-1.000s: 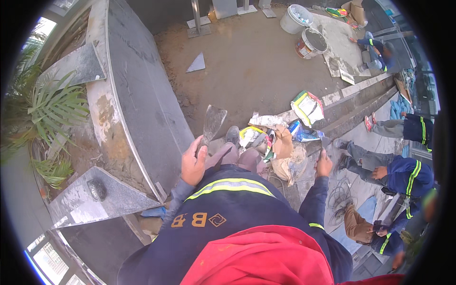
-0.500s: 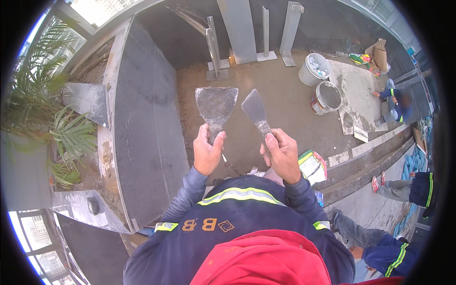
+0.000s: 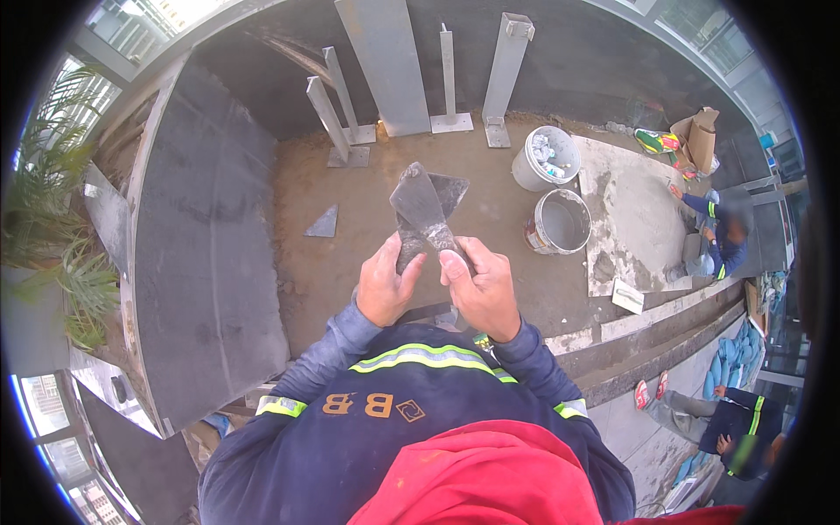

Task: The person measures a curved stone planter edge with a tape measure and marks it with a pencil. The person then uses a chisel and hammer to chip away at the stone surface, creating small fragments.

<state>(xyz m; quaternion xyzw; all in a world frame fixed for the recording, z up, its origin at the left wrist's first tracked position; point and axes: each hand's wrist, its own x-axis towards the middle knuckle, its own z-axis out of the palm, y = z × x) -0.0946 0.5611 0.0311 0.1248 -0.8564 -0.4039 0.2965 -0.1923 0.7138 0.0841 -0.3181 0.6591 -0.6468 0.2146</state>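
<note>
My left hand (image 3: pixel 383 284) is closed round the handle of a putty knife (image 3: pixel 452 191) with a wide, mortar-stained blade. In my right hand (image 3: pixel 486 295) is a second putty knife (image 3: pixel 416 199). The two blades cross in front of my chest, the right one lying over the left one and hiding part of it. Both handles are mostly covered by my fingers. Beyond them, a triangular grey tile offcut (image 3: pixel 323 222) lies on the brown floor.
Two white buckets (image 3: pixel 546 157) (image 3: pixel 558 222) stand right of centre, beside a board smeared with mortar (image 3: pixel 643 206). A person (image 3: pixel 722 229) crouches at that board; another person (image 3: pixel 735 420) is lower right. A dark panel (image 3: pixel 206 245) borders the left. Metal posts (image 3: pixel 507 79) rise at the back.
The putty knives were apart and upright; now my hands have come together and the blades cross. My view has shifted, and the triangular offcut now shows on the floor.
</note>
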